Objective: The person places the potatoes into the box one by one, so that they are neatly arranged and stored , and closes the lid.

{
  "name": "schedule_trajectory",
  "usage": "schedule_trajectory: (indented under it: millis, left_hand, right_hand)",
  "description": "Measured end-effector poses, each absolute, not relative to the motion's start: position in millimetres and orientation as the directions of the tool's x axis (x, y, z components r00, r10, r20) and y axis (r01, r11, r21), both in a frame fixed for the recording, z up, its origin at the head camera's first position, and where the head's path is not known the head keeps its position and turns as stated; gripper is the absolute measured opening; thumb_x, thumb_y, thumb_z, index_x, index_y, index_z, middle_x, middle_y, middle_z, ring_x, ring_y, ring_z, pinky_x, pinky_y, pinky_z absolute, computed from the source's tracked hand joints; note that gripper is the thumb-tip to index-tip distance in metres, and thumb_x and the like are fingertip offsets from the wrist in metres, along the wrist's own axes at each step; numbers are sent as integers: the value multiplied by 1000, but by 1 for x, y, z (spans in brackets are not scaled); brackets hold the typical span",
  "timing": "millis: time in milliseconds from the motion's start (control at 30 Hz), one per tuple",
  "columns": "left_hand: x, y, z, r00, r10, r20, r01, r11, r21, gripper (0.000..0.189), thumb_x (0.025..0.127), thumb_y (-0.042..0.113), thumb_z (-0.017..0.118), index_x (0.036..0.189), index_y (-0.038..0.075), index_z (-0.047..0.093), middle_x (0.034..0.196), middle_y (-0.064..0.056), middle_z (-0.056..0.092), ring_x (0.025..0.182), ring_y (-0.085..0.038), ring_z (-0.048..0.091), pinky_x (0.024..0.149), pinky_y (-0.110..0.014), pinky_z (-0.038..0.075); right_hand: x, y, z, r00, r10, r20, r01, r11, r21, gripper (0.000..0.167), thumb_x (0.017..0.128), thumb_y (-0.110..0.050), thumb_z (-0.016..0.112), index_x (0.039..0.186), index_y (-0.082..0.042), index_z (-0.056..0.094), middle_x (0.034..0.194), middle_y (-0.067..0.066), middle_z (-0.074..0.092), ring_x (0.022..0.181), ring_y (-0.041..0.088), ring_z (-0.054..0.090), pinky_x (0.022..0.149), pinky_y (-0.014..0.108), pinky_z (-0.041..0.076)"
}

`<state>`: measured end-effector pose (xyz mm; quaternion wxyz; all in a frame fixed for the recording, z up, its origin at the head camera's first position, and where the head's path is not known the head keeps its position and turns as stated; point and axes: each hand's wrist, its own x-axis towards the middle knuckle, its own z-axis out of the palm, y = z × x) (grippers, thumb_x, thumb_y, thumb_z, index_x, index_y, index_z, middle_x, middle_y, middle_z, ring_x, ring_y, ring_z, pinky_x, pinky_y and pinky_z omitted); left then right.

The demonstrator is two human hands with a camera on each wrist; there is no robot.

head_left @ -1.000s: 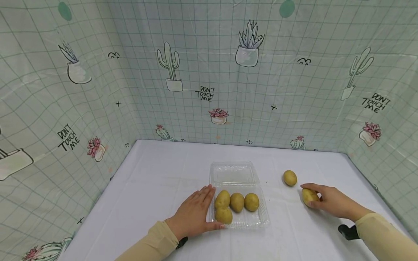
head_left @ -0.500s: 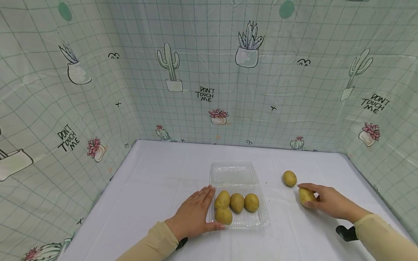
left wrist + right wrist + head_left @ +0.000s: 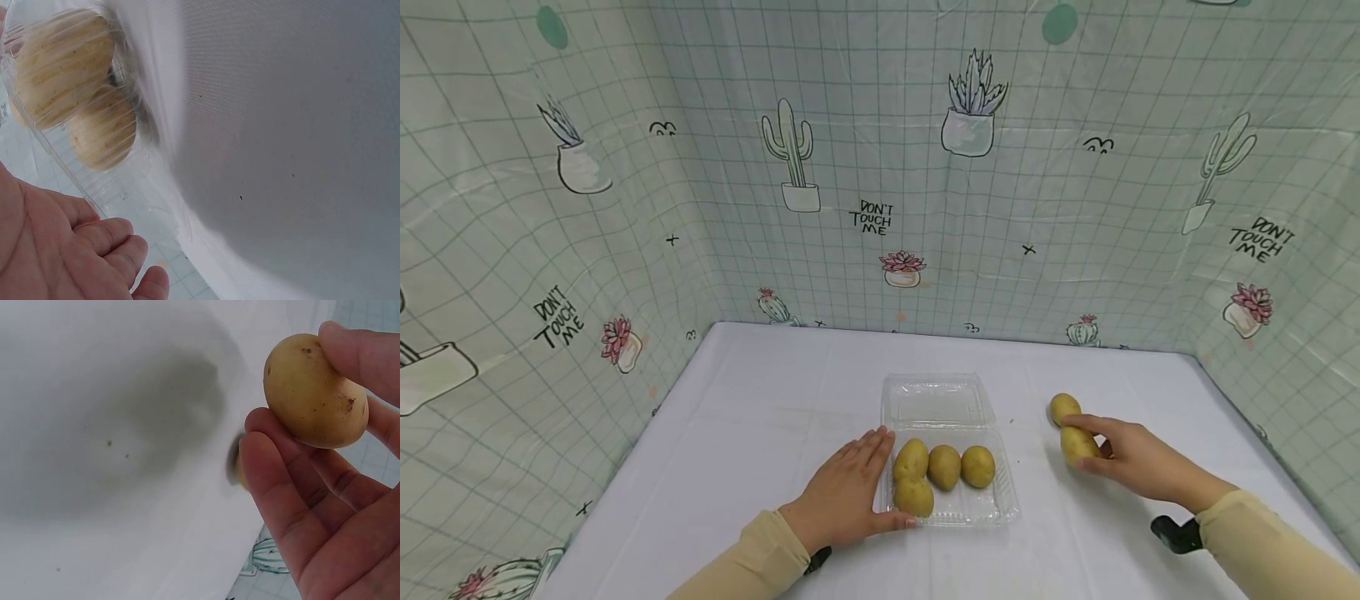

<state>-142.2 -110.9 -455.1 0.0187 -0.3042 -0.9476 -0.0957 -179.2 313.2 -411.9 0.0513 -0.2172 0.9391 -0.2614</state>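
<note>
Gripping side, head view: I see the right hand pinching the held potato between thumb and fingers, to the right of the clear box.
Loose potato, head view: the loose potato sits to the right of the box, a little farther from me than the held one and partly covered; whether the two touch, I cannot tell.
Box side, head view: the left hand rests against the box's left edge, spread wide, its thumb along the near edge.
Box contents, head view: I count four potatoes in the box, two bunched at its left side; the lid lies laid back at its far side.
Surroundings, head view: white worktop under the box, cactus-print cloth behind it.
Left wrist view: my feed gives the palm and slightly bent fingers beside the box, potatoes showing through its ribbed wall.
Right wrist view: thumb and fingers have the held potato, its skin marked with brown spots; behind the fingertips I catch a yellowish sliver.
</note>
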Motion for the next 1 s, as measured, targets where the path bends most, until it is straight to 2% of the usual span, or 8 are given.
schedule_trajectory:
  millis: [467, 800, 1000]
  left_hand:
    - [-142, -111, -454, -814, 574, 85, 579, 796, 177, 110, 85, 81, 46, 155, -1, 28, 159, -17, 29, 147, -29, 27, 118, -41, 25]
    - [-142, -111, -455, -814, 574, 88, 580, 794, 181, 110, 85, 82, 44, 155, -2, 29, 159, -17, 30, 146, -29, 27, 117, -41, 26]
    - [-142, -111, -455, -814, 574, 91, 580, 794, 182, 110, 85, 82, 45, 155, -2, 29, 159, -17, 31, 146, -29, 28, 117, -41, 26]
  right_hand:
    - [-179, 288, -400, -869, -489, 80, -456, 726, -514, 55, 88, -19, 79, 138, -14, 57, 109, 1, 61, 78, 7, 57, 62, 25, 50]
    - [-175, 270, -398, -832, -540, 129, -514, 662, -546, 53, 90, -22, 77, 139, -17, 58, 117, 1, 60, 80, 9, 58, 65, 26, 52]
    - [-172, 257, -398, -807, -569, 157, -548, 625, -556, 52, 91, -24, 76, 139, -19, 58, 114, -3, 60, 80, 8, 60, 66, 27, 53]
